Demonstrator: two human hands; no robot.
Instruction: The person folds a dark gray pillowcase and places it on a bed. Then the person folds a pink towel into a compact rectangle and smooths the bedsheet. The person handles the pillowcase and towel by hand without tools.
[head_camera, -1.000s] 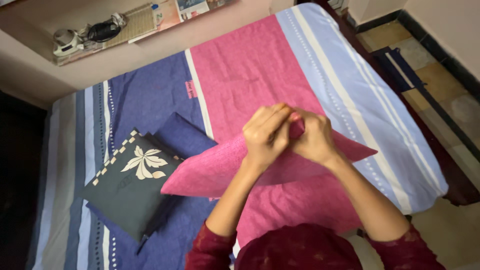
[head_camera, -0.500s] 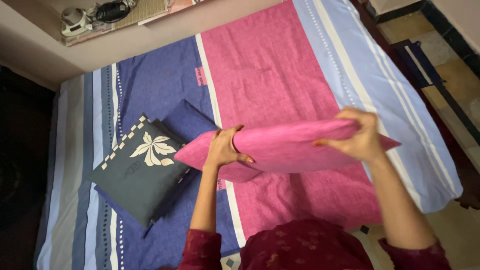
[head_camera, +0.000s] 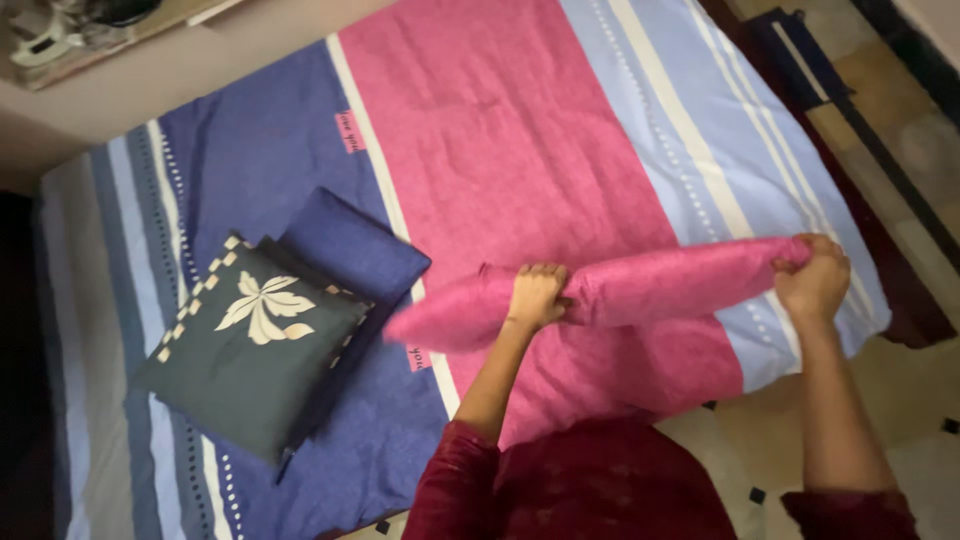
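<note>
A long pink pillow (head_camera: 650, 285) is held level above the bed, stretched between both hands. My left hand (head_camera: 537, 294) grips it near its middle-left, fingers curled over the top edge. My right hand (head_camera: 817, 280) is closed on its right end, close to the bed's near right corner. The pillow's left end is blurred and hangs free over the sheet. Under it lies a striped bedsheet (head_camera: 500, 130) with a pink centre band, blue on the left and pale blue on the right.
A dark grey cushion (head_camera: 250, 350) with a cream leaf motif lies on the bed's left side, overlapping a blue pillow (head_camera: 355, 245). A ledge with small items (head_camera: 60, 35) runs along the far wall. Tiled floor (head_camera: 905, 140) lies to the right.
The hands have spread apart along the pink pillow, the right one sliding to its right end. The pillow has stretched out flatter and the view has shifted toward the bed's foot.
</note>
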